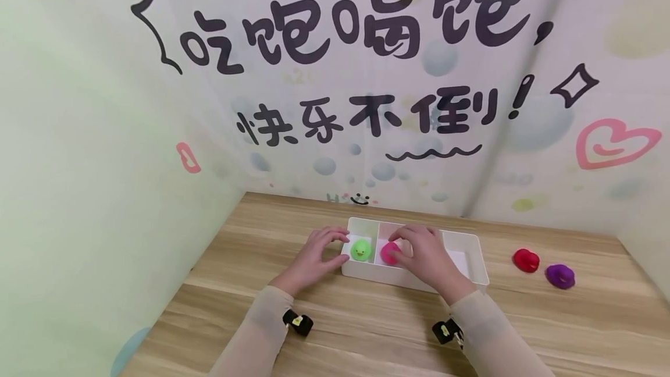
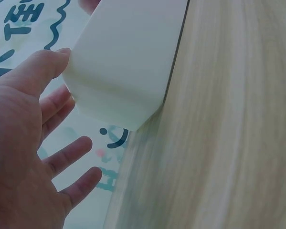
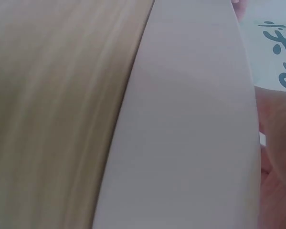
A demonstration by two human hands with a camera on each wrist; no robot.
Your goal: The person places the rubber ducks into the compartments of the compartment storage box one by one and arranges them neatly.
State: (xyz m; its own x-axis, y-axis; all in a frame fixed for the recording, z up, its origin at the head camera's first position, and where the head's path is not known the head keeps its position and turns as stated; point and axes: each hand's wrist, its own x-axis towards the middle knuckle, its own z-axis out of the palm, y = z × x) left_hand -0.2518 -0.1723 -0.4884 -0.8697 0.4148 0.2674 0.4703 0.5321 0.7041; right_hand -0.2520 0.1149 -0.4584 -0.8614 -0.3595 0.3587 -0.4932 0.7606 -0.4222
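A white divided box (image 1: 387, 277) lies on the table, with a green toy duck (image 1: 361, 251) in its leftmost compartment, face toward me. Beside that, in the neighbouring compartment, is a pink toy duck (image 1: 388, 253). My right hand (image 1: 425, 253) reaches over the front wall and pinches the pink duck between thumb and fingers; its fingertips are hidden in the right wrist view. At the box's left end is my left hand (image 1: 312, 256), thumb and fingers spread. In the left wrist view, its thumb (image 2: 54, 62) touches the rim and the lower fingers stand apart.
On the wooden table (image 1: 335, 330), right of the box, lie a red toy duck (image 1: 526, 260) and a purple toy duck (image 1: 560, 276). A printed curtain (image 1: 314, 150) hangs behind the table. Black camera mounts sit on both wrists.
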